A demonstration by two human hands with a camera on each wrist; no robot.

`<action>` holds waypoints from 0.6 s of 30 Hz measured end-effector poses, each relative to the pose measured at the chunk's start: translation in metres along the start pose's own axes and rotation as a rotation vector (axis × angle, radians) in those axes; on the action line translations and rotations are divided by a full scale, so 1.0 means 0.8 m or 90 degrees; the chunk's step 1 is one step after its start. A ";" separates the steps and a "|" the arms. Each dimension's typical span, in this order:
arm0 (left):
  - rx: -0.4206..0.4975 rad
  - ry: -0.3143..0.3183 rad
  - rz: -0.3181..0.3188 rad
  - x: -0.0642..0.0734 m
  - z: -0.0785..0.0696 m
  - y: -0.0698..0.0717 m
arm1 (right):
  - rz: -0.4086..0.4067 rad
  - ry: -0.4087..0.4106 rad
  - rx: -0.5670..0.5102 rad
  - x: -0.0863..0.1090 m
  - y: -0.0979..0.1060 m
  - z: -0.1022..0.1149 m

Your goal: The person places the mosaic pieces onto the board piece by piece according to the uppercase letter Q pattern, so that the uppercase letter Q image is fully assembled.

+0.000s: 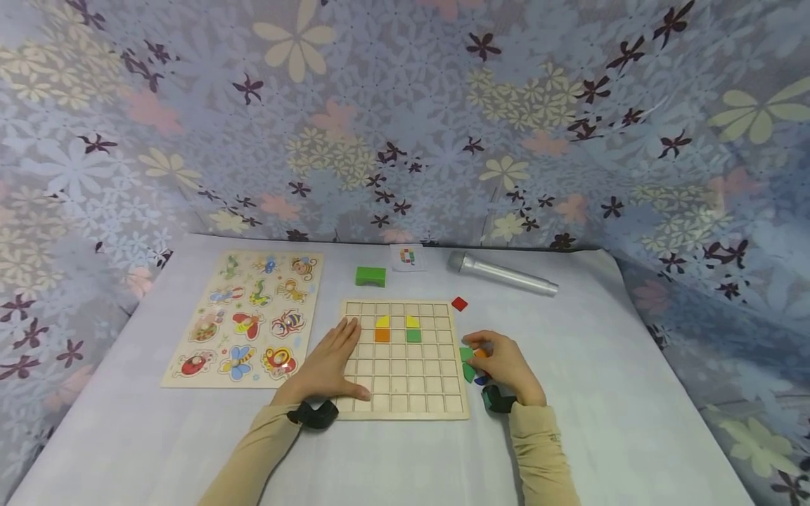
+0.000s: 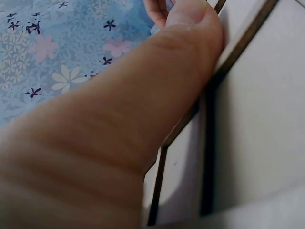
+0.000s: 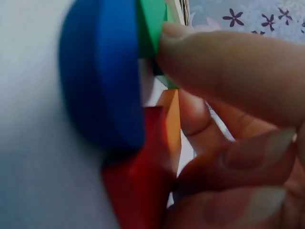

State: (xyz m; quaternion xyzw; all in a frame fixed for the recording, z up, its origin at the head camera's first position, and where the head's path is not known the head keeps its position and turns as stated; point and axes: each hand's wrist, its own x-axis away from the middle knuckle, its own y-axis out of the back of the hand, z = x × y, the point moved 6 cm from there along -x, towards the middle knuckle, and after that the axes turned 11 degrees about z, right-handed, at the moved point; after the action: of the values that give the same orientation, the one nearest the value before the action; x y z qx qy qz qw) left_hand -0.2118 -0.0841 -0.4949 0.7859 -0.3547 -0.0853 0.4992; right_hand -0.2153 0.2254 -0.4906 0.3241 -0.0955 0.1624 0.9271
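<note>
A wooden grid board (image 1: 405, 416) lies on the table. On it sit two yellow pieces (image 1: 413, 321), an orange square (image 1: 382, 335) and a green square (image 1: 414, 336). My left hand (image 1: 325, 362) rests spread on the board's left side, its thumb (image 2: 157, 62) stretched over the grid cells. Beside the right edge, my right hand (image 1: 506, 362) pinches a loose green square block (image 1: 466, 353) between thumb and index finger. Below and around that hand lie another green piece (image 1: 468, 372), an orange piece (image 1: 479, 353), a blue rounded piece (image 3: 100, 71) and a red piece (image 3: 143, 181), partly hidden.
A picture puzzle board (image 1: 243, 320) with insects lies left. Behind the grid are a green block (image 1: 370, 276) with a notch, a small pattern card (image 1: 407, 258) and a silver microphone-shaped object (image 1: 506, 273). A red piece (image 1: 459, 303) lies near the board's far right corner.
</note>
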 end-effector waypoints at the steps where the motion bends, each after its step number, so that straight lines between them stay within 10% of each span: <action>1: -0.002 0.001 0.000 0.000 0.001 0.000 | 0.000 -0.003 0.007 -0.002 -0.001 0.000; 18: 0.003 0.006 -0.001 0.000 0.004 -0.003 | -0.088 -0.004 0.076 -0.031 0.006 0.015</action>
State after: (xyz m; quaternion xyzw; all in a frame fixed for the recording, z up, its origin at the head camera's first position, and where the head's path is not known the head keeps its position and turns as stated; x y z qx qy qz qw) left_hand -0.2127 -0.0860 -0.4983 0.7875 -0.3522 -0.0814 0.4991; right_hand -0.2412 0.2153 -0.4854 0.3850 -0.0664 0.1026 0.9148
